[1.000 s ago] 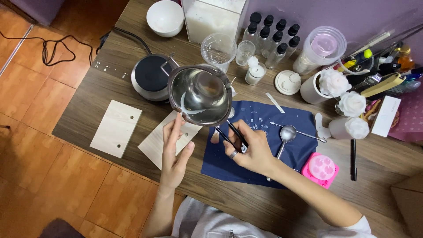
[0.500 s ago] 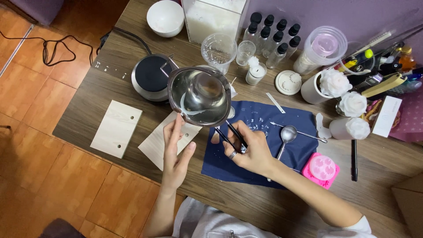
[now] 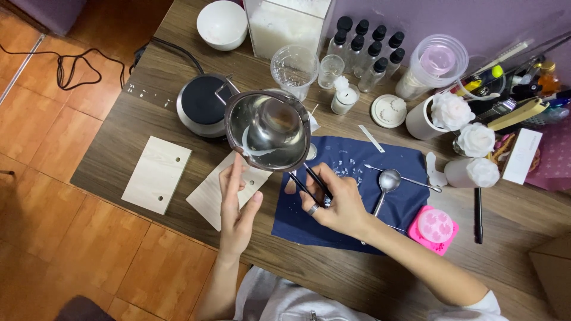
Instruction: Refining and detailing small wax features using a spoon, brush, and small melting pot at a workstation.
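My right hand grips the two black handle rods of a shiny steel melting pot, which it holds up above the table, tilted toward me. A thin crescent of white wax lies inside the pot near its lower left rim. My left hand is raised with the fingers apart; its fingertips touch the pot's lower left rim. Under the pot and my right hand lies a dark blue cloth speckled with white wax flakes.
A round black hot plate stands behind the pot. Two pale wooden boards lie on the left. A spoon, pink silicone mould, white bowl, clear cup, small bottles and white flower candles crowd the back and right.
The pot has shifted very slightly left and up in my right hand. My left hand stays at its rim.
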